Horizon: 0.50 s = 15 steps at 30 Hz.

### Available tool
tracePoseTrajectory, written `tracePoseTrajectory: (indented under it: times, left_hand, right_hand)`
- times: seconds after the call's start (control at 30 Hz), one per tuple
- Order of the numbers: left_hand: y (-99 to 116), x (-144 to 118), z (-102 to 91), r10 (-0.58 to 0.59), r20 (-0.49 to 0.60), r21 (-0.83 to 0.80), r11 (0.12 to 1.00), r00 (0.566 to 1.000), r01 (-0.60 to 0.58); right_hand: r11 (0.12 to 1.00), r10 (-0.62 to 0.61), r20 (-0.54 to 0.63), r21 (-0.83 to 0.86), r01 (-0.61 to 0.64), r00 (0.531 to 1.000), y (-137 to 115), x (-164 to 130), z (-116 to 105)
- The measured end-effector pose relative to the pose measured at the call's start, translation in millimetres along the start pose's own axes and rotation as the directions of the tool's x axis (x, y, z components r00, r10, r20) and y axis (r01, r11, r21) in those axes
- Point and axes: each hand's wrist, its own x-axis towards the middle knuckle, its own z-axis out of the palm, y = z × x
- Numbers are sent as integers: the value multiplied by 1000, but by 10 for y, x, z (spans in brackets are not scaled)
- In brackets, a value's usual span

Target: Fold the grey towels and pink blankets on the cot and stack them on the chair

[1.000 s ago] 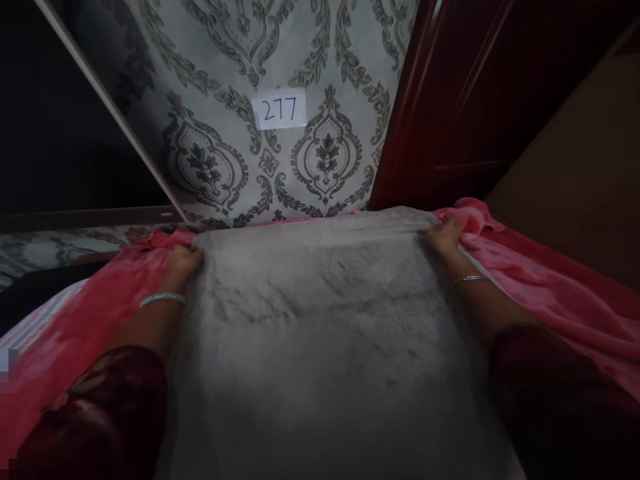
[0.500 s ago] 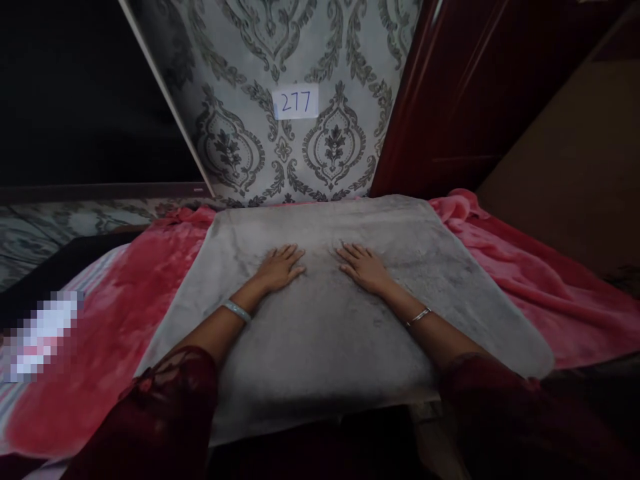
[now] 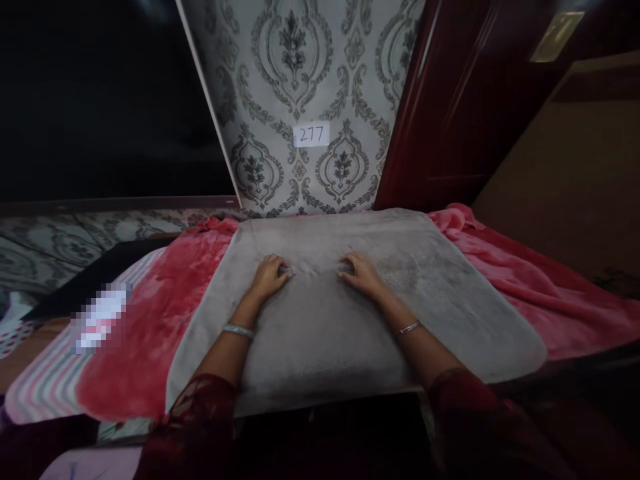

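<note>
A grey plush blanket (image 3: 320, 347) is spread over a table in front of me. My left hand (image 3: 270, 275) rests on its left middle part, fingers curved down and the thumb standing apart from them. To the right, my right hand (image 3: 364, 275) has a similar arched shape, with a gap between thumb and fingers. Neither hand shows a fold gripped in it. Small wrinkles run across the fabric between the two hands. On each wrist there is a bracelet.
Red plush fabric (image 3: 135, 340) lies left of the blanket, over a striped cloth (image 3: 47, 387). More pink-red fabric (image 3: 560, 300) is bunched at the right. Behind stand a dark screen (image 3: 100, 100), patterned wallpaper bearing a paper marked 277 (image 3: 311, 134), and a dark red cabinet panel (image 3: 450, 100).
Both hands have gone from lying flat with spread fingers to curved fingers, and small wrinkles now show between them. The view has shifted left and up.
</note>
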Motion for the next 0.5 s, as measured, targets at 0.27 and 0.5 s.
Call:
tracePoseTrajectory:
  times: [0.27,0.5]
  left_hand:
    - [-103,-169,3,-108,2,68,992,994,108]
    - [6,-138,1,-126,6,107,986,992,124]
  right_hand:
    - [999,13,-6,40,-13,1000,10,-146,149]
    - [1000,17,-21,19,-16,1000,-48,-133,149]
